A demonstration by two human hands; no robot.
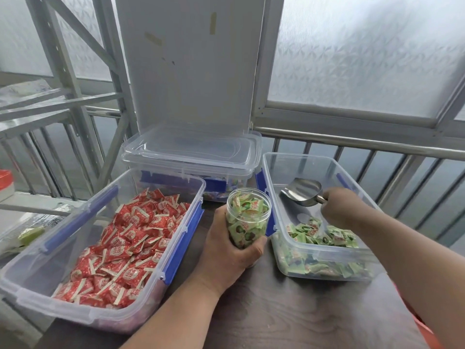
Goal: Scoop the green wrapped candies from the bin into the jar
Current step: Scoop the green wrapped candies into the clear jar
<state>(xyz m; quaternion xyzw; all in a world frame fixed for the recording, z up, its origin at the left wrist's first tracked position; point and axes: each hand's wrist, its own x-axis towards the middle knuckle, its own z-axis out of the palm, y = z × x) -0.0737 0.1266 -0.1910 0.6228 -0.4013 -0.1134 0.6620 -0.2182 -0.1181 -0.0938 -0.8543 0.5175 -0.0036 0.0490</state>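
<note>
my left hand (pixel 232 250) wraps the jar (pixel 247 217), upright on the bench (pixel 276 311) between two bins, near full of candies. my right hand (pixel 342 206) grips the scoop (pixel 303 191) handle, bowl empty inside the bin (pixel 299 159); green candies (pixel 324 235) lie below the wrist.

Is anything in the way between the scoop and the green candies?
Nothing visible. The scoop, held by the right hand, hangs empty inside the bin, with open space down to the green candies.
</note>
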